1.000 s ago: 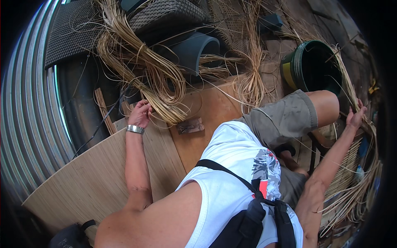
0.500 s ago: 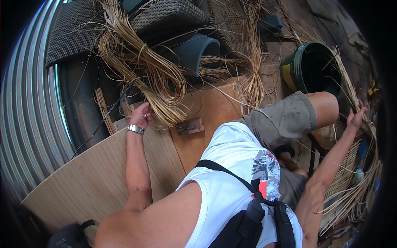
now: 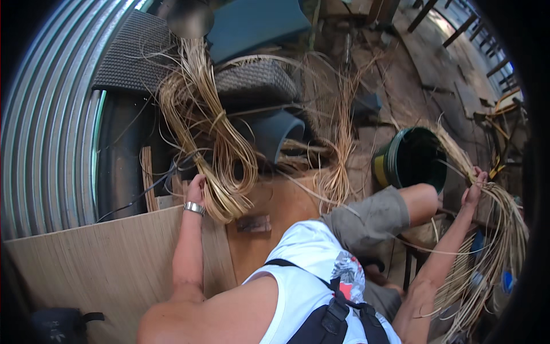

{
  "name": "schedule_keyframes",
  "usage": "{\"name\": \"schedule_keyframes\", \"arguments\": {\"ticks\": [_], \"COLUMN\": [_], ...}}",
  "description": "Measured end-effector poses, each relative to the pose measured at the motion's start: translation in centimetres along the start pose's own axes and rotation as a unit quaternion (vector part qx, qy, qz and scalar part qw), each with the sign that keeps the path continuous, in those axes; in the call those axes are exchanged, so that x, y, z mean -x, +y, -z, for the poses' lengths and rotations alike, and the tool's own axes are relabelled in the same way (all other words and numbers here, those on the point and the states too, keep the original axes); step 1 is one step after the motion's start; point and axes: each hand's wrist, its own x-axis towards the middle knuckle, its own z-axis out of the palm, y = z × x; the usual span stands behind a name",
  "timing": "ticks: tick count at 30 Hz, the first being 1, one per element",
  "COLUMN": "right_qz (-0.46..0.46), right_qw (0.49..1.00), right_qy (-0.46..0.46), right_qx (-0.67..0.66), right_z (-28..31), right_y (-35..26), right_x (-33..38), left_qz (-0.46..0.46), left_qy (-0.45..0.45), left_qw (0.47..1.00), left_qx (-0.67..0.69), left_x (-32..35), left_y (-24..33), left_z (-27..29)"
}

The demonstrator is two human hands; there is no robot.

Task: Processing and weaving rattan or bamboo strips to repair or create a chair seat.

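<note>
At the left, a thick looped bundle of pale rattan strips (image 3: 234, 166) hangs down, tied round its middle. My left hand (image 3: 196, 188), with a metal watch on the wrist, is closed at the left side of the bundle's lower part; some of its fingers are hidden by the strips. Out at the right, my right hand (image 3: 474, 189) grips a second rattan bundle (image 3: 504, 212). Its long loose ends fan down beside my right forearm, and its other end runs up past the green bucket (image 3: 394, 157).
A curved plywood sheet (image 3: 114, 252) lies along my left side, by a corrugated metal wall (image 3: 57, 114). Dark woven seats (image 3: 258, 80) and blue-grey plastic pieces (image 3: 258, 26) stack ahead. More strips (image 3: 344, 143) hang centrally. My bent knee (image 3: 421, 203) is near the bucket.
The view has tilted up, so most things sit lower and more floor shows ahead. My right hand, still holding its bundle, has moved forward relative to the bucket. My left hand stays by its bundle.
</note>
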Motion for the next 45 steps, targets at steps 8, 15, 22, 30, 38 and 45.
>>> {"name": "schedule_keyframes", "arguments": {"ticks": [8,15,22,30,38,45], "right_qz": [-0.052,-0.047,-0.05,-0.059,-0.089,0.104], "right_qw": [0.997,0.997,0.994,0.98,0.974,0.99], "right_qy": [0.027,0.035,0.024,0.038,0.088,0.09], "right_qx": [-0.041,-0.053,-0.094,-0.183,-0.188,-0.005], "right_z": [-1.6,-1.0,0.3,1.9,-1.8,-5.8], "right_y": [-2.4,-2.5,-0.6,0.4,-3.3,-6.7], "right_x": [2.1,2.6,3.6,5.1,4.8,0.6], "left_qz": [-0.131,-0.374,-0.526,-0.379,-0.149,-0.186], "left_qy": [0.175,0.119,0.056,0.175,0.107,-0.223], "left_qw": [0.845,0.81,0.849,0.869,0.719,0.706], "left_qx": [-0.488,-0.437,-0.007,-0.266,-0.67,-0.646], "left_x": [-0.6,6.0,9.9,7.3,6.2,18.0], "left_y": [5.7,21.4,27.4,14.5,1.2,4.5], "left_z": [0.5,-4.8,-12.3,-3.1,-0.4,-21.7]}}
